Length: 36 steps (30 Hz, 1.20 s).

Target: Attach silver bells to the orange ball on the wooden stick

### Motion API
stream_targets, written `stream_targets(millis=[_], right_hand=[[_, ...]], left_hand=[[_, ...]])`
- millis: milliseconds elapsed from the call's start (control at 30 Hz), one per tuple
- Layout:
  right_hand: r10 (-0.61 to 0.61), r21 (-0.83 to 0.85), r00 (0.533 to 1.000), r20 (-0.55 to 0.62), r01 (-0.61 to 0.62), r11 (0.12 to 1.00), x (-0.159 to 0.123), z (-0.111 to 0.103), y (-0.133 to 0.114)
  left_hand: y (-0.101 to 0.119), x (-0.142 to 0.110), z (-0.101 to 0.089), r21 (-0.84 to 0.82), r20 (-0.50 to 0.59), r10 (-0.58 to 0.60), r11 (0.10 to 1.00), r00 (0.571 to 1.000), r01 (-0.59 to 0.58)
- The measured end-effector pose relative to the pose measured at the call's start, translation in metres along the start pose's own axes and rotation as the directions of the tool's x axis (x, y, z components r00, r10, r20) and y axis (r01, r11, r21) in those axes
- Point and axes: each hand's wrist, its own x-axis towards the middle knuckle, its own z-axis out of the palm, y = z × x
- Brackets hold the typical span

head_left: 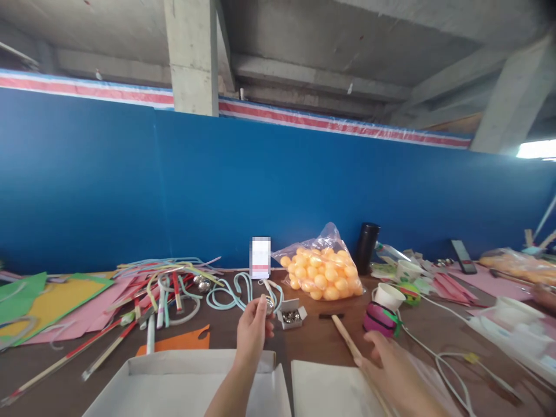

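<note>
My left hand [252, 328] is raised in the middle with its fingers closed around a shiny silver round metal piece [270, 304], partly hidden by the thumb. Light blue cord [243, 292] loops lie just behind it. Beside its fingertips stands a small white box [292, 315] with shiny metal pieces inside. My right hand [384, 359] is over the handle of a hammer [345, 337], thumb near the wood and fingers apart. Just beyond those fingers sits a purple round object [379, 318] with black bands and a green tie.
Behind stand a bag of orange balls [324, 275], a phone [260, 258] with its screen blurred, and a black bottle [368, 248]. Sticks and cords [174, 289] lie left over coloured sheets [56, 307]. A white tray [186, 388] is in front. A person's hand [544, 296] shows far right.
</note>
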Motion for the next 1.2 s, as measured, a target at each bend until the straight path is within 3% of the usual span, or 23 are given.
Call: stream_targets(millis=[133,333,433,500,600,700,833,1033,1133,1200], right_hand=[[0.015,-0.028,0.987,0.161,-0.011,1.0,-0.016,0.02,0.024],[-0.033,0.015,0.995,0.09,0.032,0.999,-0.014,0.047,0.034],[-0.033,0.251,0.997,0.073,0.014,0.968,-0.011,0.046,0.026],[-0.026,0.499,0.994,0.11,-0.033,0.866,-0.015,0.038,0.009],[-0.031,0.817,0.982,0.185,-0.137,0.56,-0.022,0.019,-0.032],[-0.153,0.937,0.963,0.222,-0.167,0.307,-0.021,0.007,-0.078],[-0.281,0.963,0.925,0.256,-0.216,0.164,-0.004,0.018,-0.116],[-0.301,0.972,0.927,0.224,-0.187,0.145,0.007,0.066,-0.107],[-0.345,0.972,0.912,0.222,-0.177,0.156,0.001,0.077,-0.1],[-0.374,0.963,0.9,0.224,-0.146,0.225,-0.004,0.078,-0.1]], left_hand=[[0.003,-0.003,0.0,0.006,0.006,0.004,1.0,1.0,-0.004],[-0.002,0.002,-0.007,-0.092,0.049,-0.016,0.996,0.999,0.021],[-0.003,0.007,-0.009,-0.264,0.059,-0.084,0.96,0.995,0.096],[-0.004,0.011,-0.01,-0.388,0.087,-0.117,0.911,0.989,0.142],[-0.005,0.019,-0.016,-0.521,0.112,-0.119,0.838,0.986,0.161],[-0.007,0.024,-0.022,-0.601,0.103,-0.098,0.787,0.99,0.14],[-0.008,0.026,-0.027,-0.635,0.085,-0.091,0.762,0.992,0.124],[-0.013,0.029,-0.026,-0.651,0.074,-0.126,0.745,0.989,0.144],[-0.015,0.03,-0.026,-0.641,0.038,-0.164,0.752,0.986,0.15],[-0.015,0.029,-0.026,-0.631,0.033,-0.174,0.76,0.984,0.156]])
